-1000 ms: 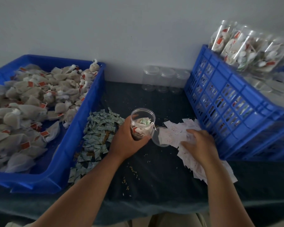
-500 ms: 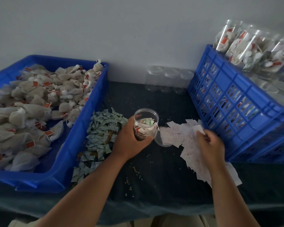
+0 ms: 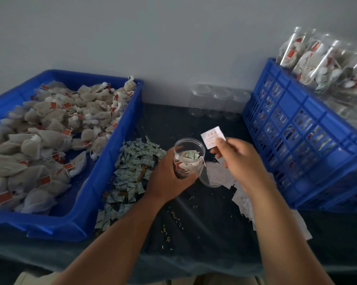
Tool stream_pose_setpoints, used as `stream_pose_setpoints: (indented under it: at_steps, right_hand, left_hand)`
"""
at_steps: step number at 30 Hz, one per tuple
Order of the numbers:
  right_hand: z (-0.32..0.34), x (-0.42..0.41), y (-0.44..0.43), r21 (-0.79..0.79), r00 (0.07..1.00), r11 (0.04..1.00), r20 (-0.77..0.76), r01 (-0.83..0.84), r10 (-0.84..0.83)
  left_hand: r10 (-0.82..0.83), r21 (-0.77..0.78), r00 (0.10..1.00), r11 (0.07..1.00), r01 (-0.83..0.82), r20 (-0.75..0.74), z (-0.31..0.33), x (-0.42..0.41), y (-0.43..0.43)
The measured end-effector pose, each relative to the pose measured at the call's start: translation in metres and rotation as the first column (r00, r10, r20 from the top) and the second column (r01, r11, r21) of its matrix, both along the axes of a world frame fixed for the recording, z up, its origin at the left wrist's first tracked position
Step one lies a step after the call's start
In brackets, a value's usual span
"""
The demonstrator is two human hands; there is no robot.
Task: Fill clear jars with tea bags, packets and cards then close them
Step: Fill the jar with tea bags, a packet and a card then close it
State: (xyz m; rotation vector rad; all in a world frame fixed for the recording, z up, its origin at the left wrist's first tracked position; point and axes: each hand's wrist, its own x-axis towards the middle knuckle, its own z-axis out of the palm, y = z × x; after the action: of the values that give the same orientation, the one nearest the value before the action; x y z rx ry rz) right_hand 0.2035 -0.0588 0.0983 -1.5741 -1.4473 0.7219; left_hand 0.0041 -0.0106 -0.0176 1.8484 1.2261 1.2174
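Head view — left hand (image 3: 167,178) grips the clear plastic jar (image 3: 189,154) steady; right hand (image 3: 241,161) pinches a white printed card (image 3: 212,137), for insertion I reckon.

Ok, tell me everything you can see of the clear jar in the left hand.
The jar is clear plastic by its look, round, wide-mouthed, lidless. It stands roughly upright, mouth towards the camera. The left hand grips its lower wall, hiding the base. Inside lie tea bags with a green-white packet on top; a string hangs over the rim. The right hand holds a card close to the rim's right side.
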Motion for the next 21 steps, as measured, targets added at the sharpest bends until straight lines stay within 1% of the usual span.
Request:
stream_pose_setpoints:
  at_steps: [2, 4, 7, 10, 13, 16, 17, 18, 21]
  right_hand:
    - [0.004, -0.018, 0.010, -0.014, 0.998, 0.999, 0.060, -0.034, 0.034]
    - [0.003, -0.031, 0.023, -0.067, 0.994, 0.997, 0.102, -0.025, 0.031]
    - [-0.007, -0.042, 0.040, -0.178, 0.993, 0.982, 0.110, 0.067, -0.048]
    - [-0.016, -0.048, 0.050, -0.252, 0.989, 0.962, 0.124, 0.105, -0.076]
    - [-0.018, -0.051, 0.053, -0.245, 0.990, 0.962, 0.098, 0.124, -0.103]
    - [-0.006, -0.044, 0.043, -0.155, 0.989, 0.977, 0.008, 0.144, -0.144]
    - [-0.003, -0.038, 0.036, -0.143, 0.990, 0.980, 0.024, 0.139, -0.137]
    - [0.000, -0.032, 0.029, -0.157, 0.991, 0.980, 0.073, 0.125, -0.114]
    - [0.002, -0.015, 0.009, -0.308, 0.963, 0.948, 0.270, 0.081, 0.006]
  left_hand:
    - [-0.009, -0.001, 1.000, 1.000, 0.009, 0.008, 0.001, 0.001, 0.000]
    - [-0.018, -0.004, 1.000, 1.000, 0.018, 0.018, 0.001, 0.000, 0.000]
    - [-0.004, -0.012, 1.000, 1.000, 0.004, 0.004, 0.000, 0.000, -0.001]
    - [-0.007, -0.016, 1.000, 1.000, 0.007, 0.007, -0.001, 0.000, 0.000]
    - [-0.010, -0.016, 1.000, 1.000, 0.010, -0.001, -0.002, 0.000, 0.001]
    - [0.009, -0.006, 1.000, 1.000, -0.009, -0.025, -0.003, -0.001, 0.001]
    - [0.013, 0.001, 1.000, 1.000, -0.013, -0.028, -0.002, -0.001, 0.001]
    - [0.014, 0.005, 1.000, 1.000, -0.014, -0.028, -0.002, -0.001, 0.001]
    - [0.006, -0.001, 1.000, 1.000, -0.006, -0.014, -0.003, -0.001, 0.003]
